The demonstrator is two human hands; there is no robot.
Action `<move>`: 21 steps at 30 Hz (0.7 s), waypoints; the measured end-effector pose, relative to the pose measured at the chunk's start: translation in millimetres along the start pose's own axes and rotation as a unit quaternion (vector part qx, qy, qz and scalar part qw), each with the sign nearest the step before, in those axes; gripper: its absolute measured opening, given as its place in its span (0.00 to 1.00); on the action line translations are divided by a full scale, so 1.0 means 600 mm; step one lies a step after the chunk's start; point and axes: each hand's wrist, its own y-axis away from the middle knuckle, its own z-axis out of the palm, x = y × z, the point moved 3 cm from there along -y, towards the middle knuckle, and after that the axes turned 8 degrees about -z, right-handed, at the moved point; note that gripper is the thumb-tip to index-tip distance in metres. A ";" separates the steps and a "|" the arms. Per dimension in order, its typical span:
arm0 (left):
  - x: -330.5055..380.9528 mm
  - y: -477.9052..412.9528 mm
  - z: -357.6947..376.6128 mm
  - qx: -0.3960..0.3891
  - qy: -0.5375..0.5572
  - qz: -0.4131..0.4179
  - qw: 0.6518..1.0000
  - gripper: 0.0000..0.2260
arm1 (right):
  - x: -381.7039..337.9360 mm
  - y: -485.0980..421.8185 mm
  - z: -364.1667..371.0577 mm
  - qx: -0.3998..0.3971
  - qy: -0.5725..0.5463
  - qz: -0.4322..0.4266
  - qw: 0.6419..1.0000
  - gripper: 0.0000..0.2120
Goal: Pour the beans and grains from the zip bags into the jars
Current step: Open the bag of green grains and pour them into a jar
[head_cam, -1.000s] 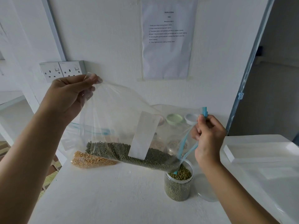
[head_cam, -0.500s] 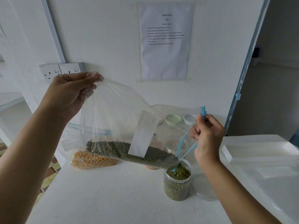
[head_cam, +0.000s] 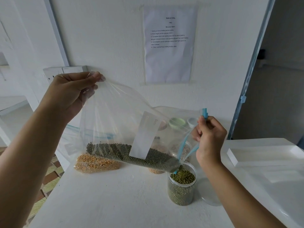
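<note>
Both hands were clenched on the same zip bag (head_cam: pixel 118 122): the left hand (head_cam: pixel 72 94) pinched its sealed bottom corner and held it high, while the right hand (head_cam: pixel 210 137) gripped the blue zip strip (head_cam: pixel 184 147) at the mouth, low and to the right. From there, biggest to smallest. The white bench (head_cam: pixel 115 203) carried everything, backed by a wall with a printed sheet (head_cam: pixel 169 45) taped to it. The bag hung slanted across the middle, mostly slack clear plastic with a white label panel (head_cam: pixel 144 135), and the green beans (head_cam: pixel 131 155) lay banked along its lower edge, sliding toward the open corner. That corner sat right over the clear jar (head_cam: pixel 181 186), which stood on the bench just beside the right wrist and looked close to full, beans mounded near its rim. A second bag of yellow grains (head_cam: pixel 97 163) lay on the bench behind, untouched, and more jars with pale lids (head_cam: pixel 177 122) stood at the back, seen only blurred through the plastic.

Judged from all this, the pour of the green beans was in full swing, with a fair share yet in the bag. The next move would call for care: the jar looked nearly topped up, so the left hand would need to ease the tilt, and the mouth must stay inside the rim or beans would scatter across the bench.
</note>
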 end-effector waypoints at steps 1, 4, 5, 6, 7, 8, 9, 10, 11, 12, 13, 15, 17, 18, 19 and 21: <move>0.002 0.000 0.000 -0.002 -0.002 0.001 1.000 0.06 | 0.002 0.001 0.001 0.000 0.002 0.000 1.000 0.16; 0.008 -0.002 0.000 -0.003 -0.010 0.002 1.000 0.06 | 0.003 0.002 0.003 -0.001 0.001 0.000 1.000 0.16; 0.009 -0.003 0.000 -0.003 -0.011 0.002 1.000 0.06 | 0.003 0.001 0.004 -0.002 0.001 -0.001 1.000 0.16; 0.010 -0.003 0.000 -0.003 -0.012 0.003 1.000 0.06 | 0.002 0.002 0.005 -0.003 0.002 -0.003 1.000 0.15; 0.010 -0.003 -0.001 -0.002 -0.014 0.003 1.000 0.06 | 0.001 0.001 0.006 -0.004 0.001 -0.004 1.000 0.15; 0.011 -0.002 -0.001 -0.001 -0.015 0.004 1.000 0.06 | 0.001 0.002 0.006 -0.004 0.000 -0.004 1.000 0.15; 0.012 -0.001 -0.001 0.000 -0.016 0.005 1.000 0.05 | 0.001 0.002 0.006 -0.004 -0.002 -0.005 1.000 0.15; 0.013 0.000 0.000 -0.001 -0.016 0.007 1.000 0.05 | 0.001 0.002 0.006 -0.005 -0.001 -0.007 1.000 0.14; 0.014 0.001 0.001 -0.003 -0.016 0.008 1.000 0.04 | 0.002 0.003 0.006 -0.005 0.001 -0.008 1.000 0.14; 0.015 0.002 0.002 -0.007 -0.016 0.010 1.000 0.04 | 0.003 0.004 0.004 -0.004 0.002 -0.008 1.000 0.14; 0.016 0.002 0.003 -0.010 -0.017 0.012 1.000 0.04 | 0.004 0.005 0.003 -0.002 0.003 -0.007 1.000 0.15; 0.017 0.001 0.005 -0.009 -0.019 0.012 1.000 0.04 | 0.005 0.006 0.001 0.000 0.001 -0.005 1.000 0.15; 0.017 0.001 0.007 -0.009 -0.022 0.016 1.000 0.05 | 0.003 0.006 0.000 0.003 0.002 -0.004 1.000 0.15; 0.017 0.001 0.009 -0.010 -0.022 0.017 1.000 0.06 | 0.002 0.005 0.000 0.004 0.003 -0.004 1.000 0.15; 0.017 0.001 0.009 -0.011 -0.022 0.018 1.000 0.06 | 0.001 0.005 0.000 0.005 0.004 -0.003 1.000 0.14; 0.018 -0.001 0.009 -0.011 -0.021 0.017 1.000 0.06 | 0.000 0.005 0.000 0.006 0.005 -0.001 1.000 0.13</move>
